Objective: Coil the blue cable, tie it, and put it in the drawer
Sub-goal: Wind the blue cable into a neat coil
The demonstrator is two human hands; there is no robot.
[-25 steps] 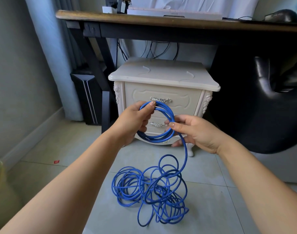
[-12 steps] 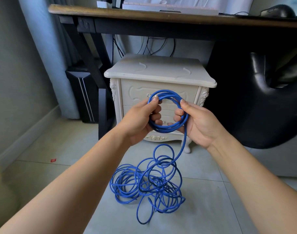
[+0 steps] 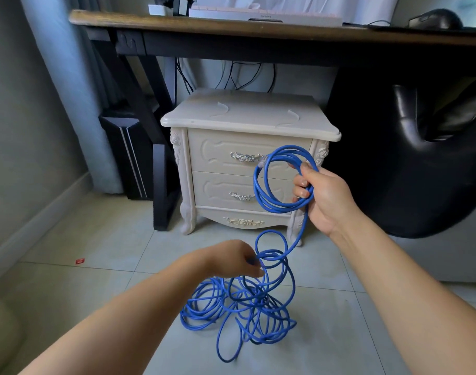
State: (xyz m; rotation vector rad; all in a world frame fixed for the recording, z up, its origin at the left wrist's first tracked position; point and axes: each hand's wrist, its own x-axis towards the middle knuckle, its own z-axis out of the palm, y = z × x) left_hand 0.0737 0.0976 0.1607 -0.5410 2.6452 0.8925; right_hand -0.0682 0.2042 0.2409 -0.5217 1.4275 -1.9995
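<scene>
View from the person's head, looking down at a tiled floor. At 3 o'clock, the right hand (image 3: 326, 196) is raised, its fingers clamped round a small finished coil of the blue cable (image 3: 281, 210). It is held upright and clear of the floor, probably so the loops stay even and cannot slip apart. From that coil a single strand drops to a loose heap (image 3: 247, 301) on the tiles at 6 o'clock. That heap is most of the cable, so the coiling looks only begun. The left hand (image 3: 231, 259), just above the heap, has its fingers curled onto a strand, seemingly to lift the next loop. Straight ahead at 12 o'clock stands a cream nightstand (image 3: 247, 115) under a desk (image 3: 231, 25). Its top drawer (image 3: 220, 155) is closed.
</scene>
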